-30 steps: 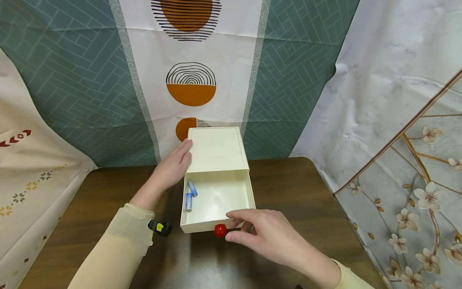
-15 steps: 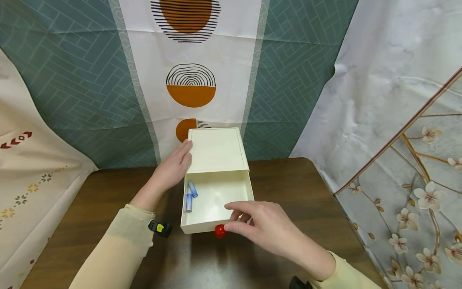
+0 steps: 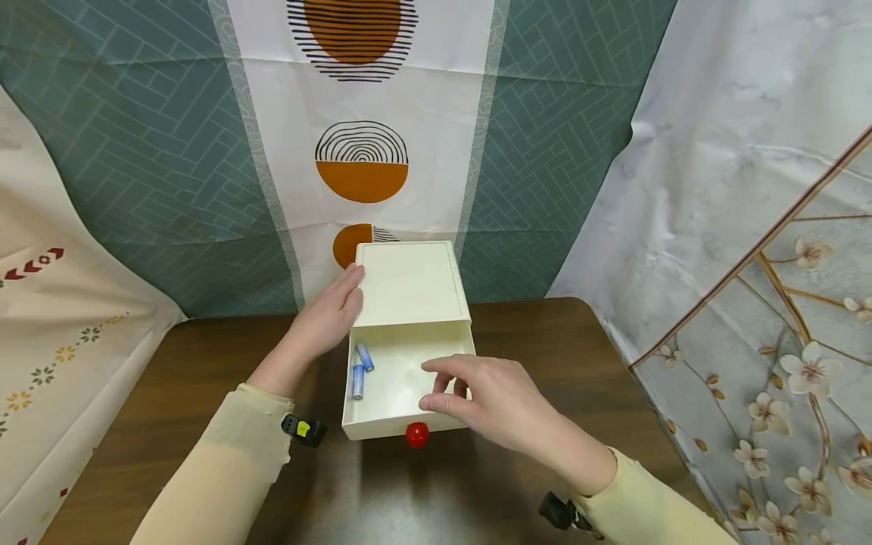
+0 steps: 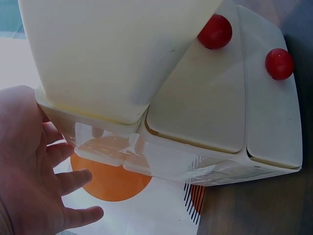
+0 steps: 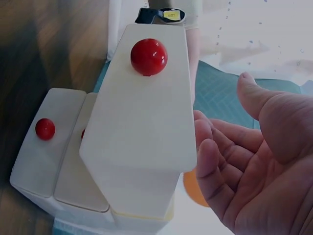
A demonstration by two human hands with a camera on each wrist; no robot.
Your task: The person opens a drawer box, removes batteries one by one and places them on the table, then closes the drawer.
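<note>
Two small blue cylinders (image 3: 358, 382) lie just beside each other along the left wall of the cream plastic drawer (image 3: 371, 430), pulled out from the top of the cream plastic cabinet (image 3: 409, 284). Your left hand (image 3: 327, 318) rests against the cabinet's left side, fingers extended and spread. Your right hand (image 3: 504, 405) hovers above the drawer's right side, thumb and bent fingers apart, near the round red knob (image 3: 417, 434).

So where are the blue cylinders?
In the head view, the blue cylinders lie in the open drawer at its left side, left of the right hand.
</note>
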